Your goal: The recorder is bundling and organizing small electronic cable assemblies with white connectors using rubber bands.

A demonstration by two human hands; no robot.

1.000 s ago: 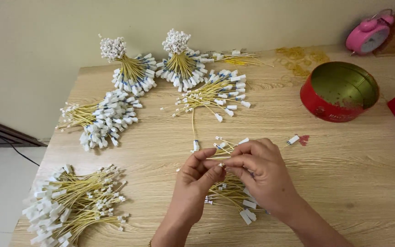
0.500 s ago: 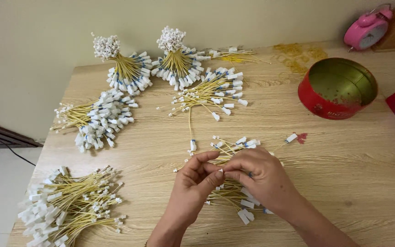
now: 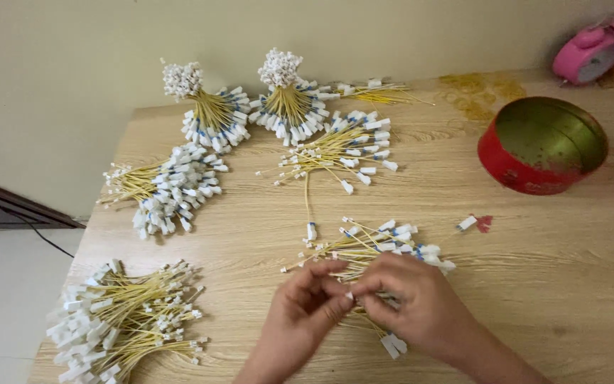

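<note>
Fingers (image 3: 335,302) of both hands pinched one small white plug between them, the left hand (image 3: 300,320) and right hand (image 3: 413,306) touching just over the wire pile (image 3: 371,245), whose yellow wires ran sideways on the table (image 3: 534,284).

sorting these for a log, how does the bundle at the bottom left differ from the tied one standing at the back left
The bottom-left bundle lies flat and loose, its wires splayed; the back-left bundle is gathered tight, with one end raised as a white cluster. The first is nearer the left hand; the second is by the wall. Both are yellow wires with white connectors.
</note>
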